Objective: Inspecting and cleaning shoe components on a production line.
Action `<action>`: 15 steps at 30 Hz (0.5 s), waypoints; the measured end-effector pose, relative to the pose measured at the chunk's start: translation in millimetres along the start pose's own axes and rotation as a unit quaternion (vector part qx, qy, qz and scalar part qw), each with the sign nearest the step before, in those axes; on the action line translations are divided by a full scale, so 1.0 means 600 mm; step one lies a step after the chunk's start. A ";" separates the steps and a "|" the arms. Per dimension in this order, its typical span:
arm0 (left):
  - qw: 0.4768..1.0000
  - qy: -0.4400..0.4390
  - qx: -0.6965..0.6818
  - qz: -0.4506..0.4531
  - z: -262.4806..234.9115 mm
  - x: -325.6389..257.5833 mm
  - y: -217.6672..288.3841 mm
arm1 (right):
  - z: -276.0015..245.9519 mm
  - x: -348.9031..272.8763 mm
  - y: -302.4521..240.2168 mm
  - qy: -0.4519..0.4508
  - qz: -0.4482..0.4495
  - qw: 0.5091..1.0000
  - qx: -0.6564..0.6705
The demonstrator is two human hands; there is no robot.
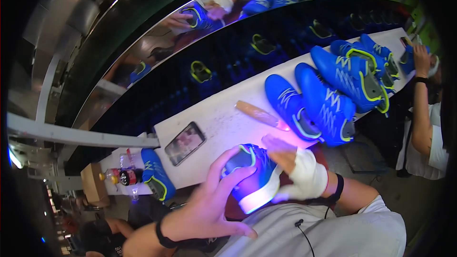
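While both hands cradle one blue shoe (250, 176) at the white bench (214, 119) edge, left hand (209, 204) cupping it, bandaged right hand (297, 169) steadying its heel, finished-looking blue shoes (328, 100) wait beyond, suggesting mid-batch work.

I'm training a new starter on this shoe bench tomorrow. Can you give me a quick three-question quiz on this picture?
1. True or false: both hands are on the same blue shoe.
2. Which hand wears a white wrap? A) left hand B) right hand C) neither
3. What flat dark thing lies on the white bench, left of the held shoe?

Key
1. True: the left hand cups its toe side and the right hand rests on its other side.
2. B.
3. A phone, screen up.
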State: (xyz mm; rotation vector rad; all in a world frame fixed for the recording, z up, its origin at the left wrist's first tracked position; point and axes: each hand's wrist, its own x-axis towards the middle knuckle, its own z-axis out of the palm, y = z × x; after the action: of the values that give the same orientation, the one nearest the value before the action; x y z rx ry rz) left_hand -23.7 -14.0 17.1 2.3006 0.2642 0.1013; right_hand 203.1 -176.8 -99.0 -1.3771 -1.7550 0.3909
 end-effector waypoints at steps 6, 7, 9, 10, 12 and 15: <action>0.925 0.196 -0.269 -0.185 0.095 -0.096 -0.047 | 0.063 0.020 0.032 -0.089 0.082 0.992 0.035; 0.923 0.187 -0.278 -0.187 0.100 -0.101 -0.054 | 0.065 0.024 0.035 -0.095 0.066 0.993 0.031; 0.902 0.242 -0.282 -0.221 0.106 -0.113 -0.076 | 0.074 0.039 0.038 -0.126 0.075 0.989 0.030; 0.912 0.232 -0.254 -0.222 0.097 -0.117 -0.085 | 0.081 0.041 0.039 -0.136 0.091 0.986 0.038; 0.893 0.239 -0.302 -0.233 0.089 -0.110 -0.088 | 0.084 0.046 0.035 -0.130 0.090 0.987 0.015; 0.895 0.236 -0.296 -0.236 0.094 -0.108 -0.094 | 0.093 0.034 0.037 -0.089 0.076 0.993 0.024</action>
State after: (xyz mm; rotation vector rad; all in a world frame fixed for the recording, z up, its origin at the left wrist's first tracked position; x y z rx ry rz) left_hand -87.1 -32.3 -61.8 1.5262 0.9018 0.4302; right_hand 173.8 -137.1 -138.4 -1.4836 -1.7760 0.6536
